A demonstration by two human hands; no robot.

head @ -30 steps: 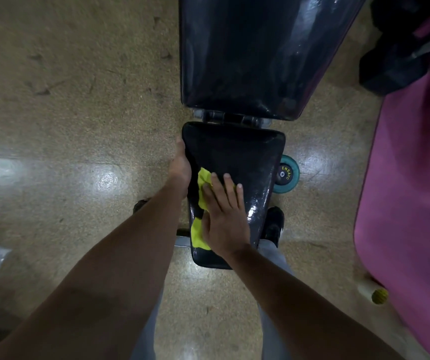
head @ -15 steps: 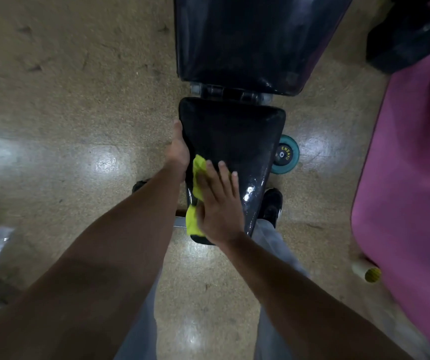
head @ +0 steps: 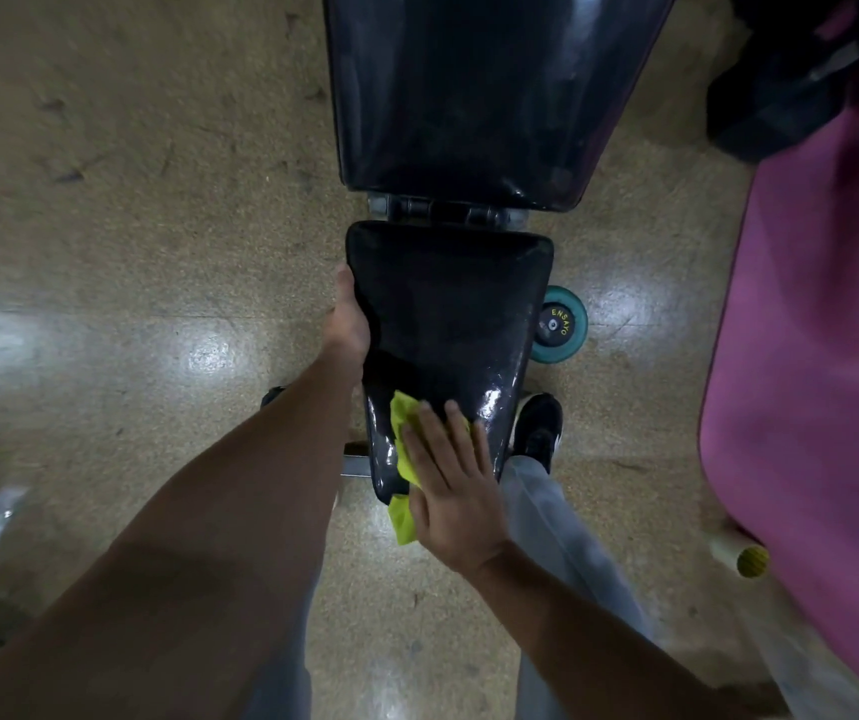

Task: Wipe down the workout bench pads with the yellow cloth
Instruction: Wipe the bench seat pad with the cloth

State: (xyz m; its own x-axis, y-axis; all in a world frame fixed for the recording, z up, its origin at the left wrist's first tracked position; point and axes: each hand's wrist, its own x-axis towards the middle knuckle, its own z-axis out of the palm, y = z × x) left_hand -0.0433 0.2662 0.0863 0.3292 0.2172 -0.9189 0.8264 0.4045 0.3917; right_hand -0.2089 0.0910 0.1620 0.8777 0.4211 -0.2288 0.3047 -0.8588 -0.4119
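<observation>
1. The step in hand was judged to be the wiping of the seat pad, at centre frame; the stroke was at its near, narrow end.
2. The cloth was pressed flat onto that end by the right hand, just below centre, with fingers straight and spread rather than curled; part of the cloth hung past the pad's edge.
3. The pad's left edge was gripped by the left hand, left of centre, with the fingers wrapped out of sight under the side, seemingly to steady it.
4. The next move was judged to call for a push up the pad, then a shift to the back pad at the top of the frame, where no cloth was seen.
5. Both pads were seen as black, glossy and smooth, with rounded corners; each tapered toward the viewer. Wet-looking shine was noted near the cloth.
6. The cloth was bright yellow, soft and crumpled.
7. A speckled, polished floor lay at left, a teal wheel right of the seat, and a pink mat at the right edge.
</observation>
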